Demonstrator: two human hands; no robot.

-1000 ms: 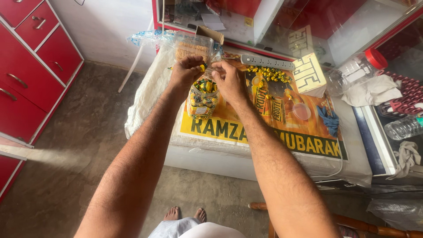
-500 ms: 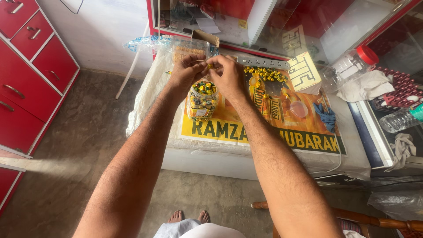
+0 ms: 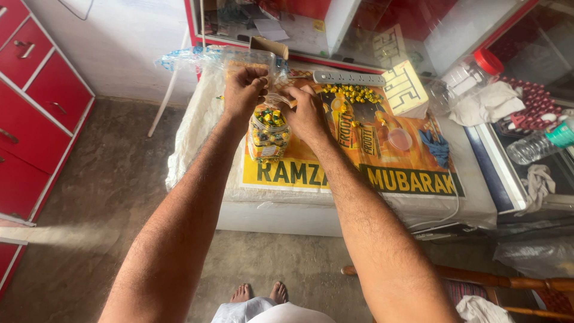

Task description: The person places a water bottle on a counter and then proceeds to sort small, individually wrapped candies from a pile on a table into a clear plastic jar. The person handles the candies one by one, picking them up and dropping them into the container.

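Note:
A clear plastic jar filled with yellow and green wrapped candies stands on a yellow and orange printed banner that covers a low white counter. My left hand and my right hand meet just above the jar's open mouth. Both pinch a thin clear plastic bag between them, over the candies. A heap of loose yellow candies lies on the banner, to the right of my hands.
A white power strip, a clear lid and a blue cloth lie on the banner. A red-lidded empty jar lies at the right. Red drawers line the left wall. A glass display case stands behind.
My hands shifted slightly over the jar. The yellow candy seen between my fingertips earlier is out of sight, and the clear bag now shows between my hands.

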